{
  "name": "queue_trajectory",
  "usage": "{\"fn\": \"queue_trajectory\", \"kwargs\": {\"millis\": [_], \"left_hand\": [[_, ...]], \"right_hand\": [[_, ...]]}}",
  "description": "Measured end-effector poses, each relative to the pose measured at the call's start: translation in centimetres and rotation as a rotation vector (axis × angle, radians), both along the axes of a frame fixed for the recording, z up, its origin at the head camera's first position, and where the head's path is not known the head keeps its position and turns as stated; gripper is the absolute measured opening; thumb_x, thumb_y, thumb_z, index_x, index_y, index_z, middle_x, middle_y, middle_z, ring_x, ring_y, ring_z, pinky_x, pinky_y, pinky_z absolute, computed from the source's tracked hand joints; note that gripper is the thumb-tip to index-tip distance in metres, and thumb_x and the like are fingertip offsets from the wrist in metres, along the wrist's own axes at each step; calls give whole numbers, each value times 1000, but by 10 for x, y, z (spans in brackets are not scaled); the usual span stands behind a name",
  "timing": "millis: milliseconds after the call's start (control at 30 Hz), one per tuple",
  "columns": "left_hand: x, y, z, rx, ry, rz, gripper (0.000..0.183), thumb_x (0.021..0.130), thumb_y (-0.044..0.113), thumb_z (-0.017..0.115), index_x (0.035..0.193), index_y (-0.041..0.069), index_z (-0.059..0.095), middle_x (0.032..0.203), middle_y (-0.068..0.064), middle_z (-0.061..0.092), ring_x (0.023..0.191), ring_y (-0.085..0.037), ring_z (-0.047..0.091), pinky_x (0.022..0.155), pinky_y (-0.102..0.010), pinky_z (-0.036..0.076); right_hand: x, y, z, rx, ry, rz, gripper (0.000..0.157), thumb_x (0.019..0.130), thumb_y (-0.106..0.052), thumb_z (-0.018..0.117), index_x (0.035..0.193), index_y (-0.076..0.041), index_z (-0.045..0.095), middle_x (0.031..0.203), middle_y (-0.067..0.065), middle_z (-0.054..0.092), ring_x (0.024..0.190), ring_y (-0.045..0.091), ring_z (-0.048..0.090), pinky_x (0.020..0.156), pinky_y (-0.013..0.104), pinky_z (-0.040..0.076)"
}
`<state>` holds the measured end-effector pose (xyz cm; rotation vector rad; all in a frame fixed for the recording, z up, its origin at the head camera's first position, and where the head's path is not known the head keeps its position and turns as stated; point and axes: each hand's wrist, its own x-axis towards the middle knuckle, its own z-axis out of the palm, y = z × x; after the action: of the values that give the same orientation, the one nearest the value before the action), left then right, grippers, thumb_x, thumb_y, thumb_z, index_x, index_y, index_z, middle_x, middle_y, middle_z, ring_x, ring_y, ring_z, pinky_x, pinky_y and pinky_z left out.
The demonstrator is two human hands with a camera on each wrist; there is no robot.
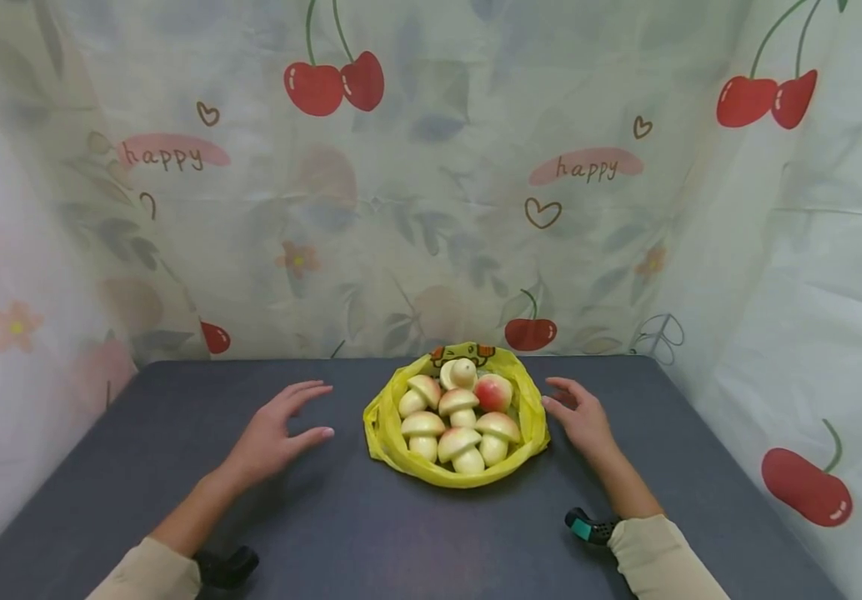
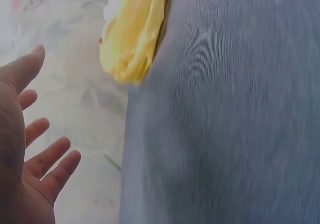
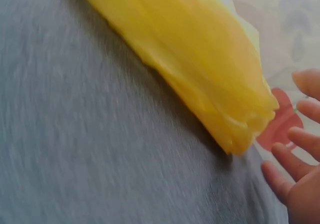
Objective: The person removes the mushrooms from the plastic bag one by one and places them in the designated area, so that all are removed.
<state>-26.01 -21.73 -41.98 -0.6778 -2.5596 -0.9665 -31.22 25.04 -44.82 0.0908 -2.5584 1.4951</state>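
On the dark table sits a yellow plastic bag (image 1: 378,429), its mouth spread wide and rolled down. Inside it lie several toy mushrooms (image 1: 459,404) with cream stems and tan caps, plus a round red-and-cream fruit (image 1: 493,392) like a peach. My left hand (image 1: 277,433) hovers left of the bag, fingers apart and holding nothing; the left wrist view also shows it empty beside the yellow bag (image 2: 132,38). Close to the bag's right side is my right hand (image 1: 579,421), fingers loosely bent and empty. In the right wrist view its fingers spread near the bag's edge (image 3: 200,68).
The dark grey table (image 1: 416,542) reaches back to a patterned curtain (image 1: 401,167) with cherries and the word happy. Curtains also hang at the left and right sides. Each wrist wears a black strap (image 1: 592,529).
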Motion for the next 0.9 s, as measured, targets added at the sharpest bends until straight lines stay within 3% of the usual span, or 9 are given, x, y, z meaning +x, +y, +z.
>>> {"fn": "queue_trajectory", "kwargs": {"millis": [200, 433, 667, 900], "left_hand": [[1, 18, -1, 89, -10, -47, 53, 86, 31, 76, 133, 14, 59, 137, -7, 53, 119, -26, 54, 88, -46, 51], [0, 40, 0, 199, -32, -105, 42, 88, 25, 74, 126, 10, 63, 132, -6, 56, 115, -24, 57, 87, -43, 52], [-2, 57, -6, 260, -4, -171, 37, 90, 18, 72, 124, 9, 64, 127, -7, 59, 113, -27, 58, 87, -48, 51], [-7, 75, -12, 289, -29, -195, 35, 89, 14, 72, 122, 5, 65, 123, -6, 62, 110, -32, 58, 88, -51, 50]], "right_hand": [[1, -11, 1, -94, -100, 51, 52, 97, -23, 62, 143, -5, 46, 146, 21, 40, 132, 38, 41, 102, 52, 39], [0, -17, -3, -157, -134, 93, 50, 96, -22, 63, 142, -8, 48, 148, 19, 38, 131, 39, 42, 100, 51, 42], [-2, -19, -9, -116, -144, 99, 48, 95, -24, 66, 138, -7, 53, 143, 21, 44, 124, 38, 48, 96, 45, 46], [-2, -14, -13, -97, -142, 111, 48, 94, -23, 66, 137, -4, 54, 139, 21, 48, 124, 35, 46, 98, 43, 43]]}}
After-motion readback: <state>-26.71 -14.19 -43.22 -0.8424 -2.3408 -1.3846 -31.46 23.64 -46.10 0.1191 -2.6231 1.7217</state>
